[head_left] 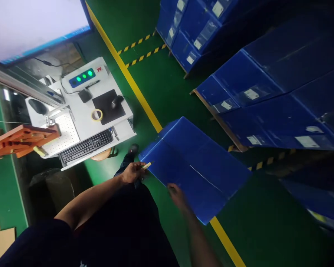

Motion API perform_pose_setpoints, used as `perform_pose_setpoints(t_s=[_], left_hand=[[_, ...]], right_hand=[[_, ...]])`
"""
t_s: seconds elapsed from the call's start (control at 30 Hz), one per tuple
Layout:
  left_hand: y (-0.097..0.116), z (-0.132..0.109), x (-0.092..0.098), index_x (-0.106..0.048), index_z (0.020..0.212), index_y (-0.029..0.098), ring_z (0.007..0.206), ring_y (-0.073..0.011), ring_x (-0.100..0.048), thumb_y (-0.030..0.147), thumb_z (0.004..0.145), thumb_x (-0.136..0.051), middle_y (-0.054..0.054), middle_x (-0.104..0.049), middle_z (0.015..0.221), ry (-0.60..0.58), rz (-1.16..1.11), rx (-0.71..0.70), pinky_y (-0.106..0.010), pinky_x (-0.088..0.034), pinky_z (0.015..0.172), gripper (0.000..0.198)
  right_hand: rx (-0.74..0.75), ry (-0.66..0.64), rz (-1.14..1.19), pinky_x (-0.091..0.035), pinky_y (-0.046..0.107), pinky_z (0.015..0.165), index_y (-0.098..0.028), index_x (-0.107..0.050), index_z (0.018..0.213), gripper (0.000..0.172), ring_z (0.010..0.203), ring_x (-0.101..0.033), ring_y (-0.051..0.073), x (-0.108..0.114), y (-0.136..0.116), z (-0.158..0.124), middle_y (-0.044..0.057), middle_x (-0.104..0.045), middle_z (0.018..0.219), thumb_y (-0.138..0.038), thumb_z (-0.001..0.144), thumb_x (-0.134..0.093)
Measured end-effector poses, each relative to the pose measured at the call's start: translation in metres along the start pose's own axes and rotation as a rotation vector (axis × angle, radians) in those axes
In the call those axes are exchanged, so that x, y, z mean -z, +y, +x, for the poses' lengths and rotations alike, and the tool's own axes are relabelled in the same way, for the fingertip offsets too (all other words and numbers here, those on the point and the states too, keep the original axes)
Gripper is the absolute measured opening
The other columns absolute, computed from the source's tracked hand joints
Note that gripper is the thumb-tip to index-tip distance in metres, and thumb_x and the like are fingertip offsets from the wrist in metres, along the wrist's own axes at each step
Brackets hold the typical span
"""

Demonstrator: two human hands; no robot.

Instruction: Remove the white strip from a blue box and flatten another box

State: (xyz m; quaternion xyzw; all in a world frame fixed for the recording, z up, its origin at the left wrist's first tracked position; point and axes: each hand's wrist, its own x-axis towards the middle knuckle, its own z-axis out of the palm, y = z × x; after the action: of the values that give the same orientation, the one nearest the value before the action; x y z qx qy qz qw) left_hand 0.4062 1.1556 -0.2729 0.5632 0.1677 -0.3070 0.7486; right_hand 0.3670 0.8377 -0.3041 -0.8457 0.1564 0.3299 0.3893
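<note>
Lower centre, left hand (132, 172): fingers pinch a pale slim tool (146, 166).
Just right, right hand (178, 196): fingers spread against the blue corrugated plastic sheet (196, 168).
Sheet: mid-frame, over the yellow floor stripe (144, 89).

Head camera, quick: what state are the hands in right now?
Left hand: closed, holding a pale slim tool.
Right hand: looks open, fingers at the edge of a blue corrugated plastic sheet.
</note>
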Motion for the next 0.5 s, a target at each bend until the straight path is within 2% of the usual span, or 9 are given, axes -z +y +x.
perform_pose_setpoints(t_s=[0.13,0.27,0.37,0.43,0.5], left_hand=[[0.008,0.087,0.008,-0.062,0.141,0.015,0.08,-0.0211,-0.08,0.048,0.102,-0.07,-0.014,-0.082,0.107,0.01,0.167,0.121,-0.025,-0.053,0.058,0.052],[0.014,0.163,0.016,-0.064,0.143,0.018,0.065,-0.0148,-0.071,0.041,0.11,-0.059,-0.006,-0.079,0.091,0.017,0.236,0.173,-0.025,-0.054,0.061,0.04],[0.017,0.203,0.014,-0.068,0.142,0.02,0.066,-0.0168,-0.072,0.04,0.112,-0.057,-0.002,-0.076,0.081,0.01,0.306,0.183,-0.028,-0.058,0.072,0.038],[0.022,0.22,0.008,-0.069,0.141,0.022,0.076,-0.0206,-0.076,0.04,0.113,-0.055,-0.003,-0.078,0.082,-0.004,0.393,0.176,-0.03,-0.059,0.08,0.037],[0.029,0.233,0.0,-0.069,0.142,0.022,0.091,-0.0248,-0.079,0.039,0.113,-0.053,-0.006,-0.082,0.093,-0.014,0.535,0.145,-0.033,-0.06,0.088,0.037]], right_hand=[[-0.036,-0.009,-0.052,-0.065,0.047,0.098,-0.023,-0.076,0.112,0.035,0.107,-0.08,0.032,0.012,-0.039,0.043,0.014,-0.083,0.113,-0.044,0.095,-0.053],[-0.006,0.018,-0.172,-0.056,0.053,0.116,-0.017,-0.072,0.134,0.045,0.121,-0.074,0.032,0.039,-0.091,0.114,0.019,-0.076,0.136,-0.039,0.101,-0.051],[0.189,0.049,-0.439,-0.049,0.053,0.124,-0.011,-0.065,0.148,0.051,0.143,-0.062,0.034,0.057,-0.135,0.176,0.021,-0.062,0.158,-0.026,0.103,-0.046],[0.261,0.037,-0.648,-0.052,0.053,0.12,-0.012,-0.06,0.157,0.057,0.142,-0.062,0.035,0.067,-0.162,0.21,0.019,-0.051,0.171,-0.019,0.102,-0.045],[0.262,-0.024,-0.837,-0.055,0.055,0.112,-0.014,-0.058,0.16,0.059,0.133,-0.066,0.037,0.077,-0.184,0.232,0.017,-0.048,0.175,-0.015,0.103,-0.043]])
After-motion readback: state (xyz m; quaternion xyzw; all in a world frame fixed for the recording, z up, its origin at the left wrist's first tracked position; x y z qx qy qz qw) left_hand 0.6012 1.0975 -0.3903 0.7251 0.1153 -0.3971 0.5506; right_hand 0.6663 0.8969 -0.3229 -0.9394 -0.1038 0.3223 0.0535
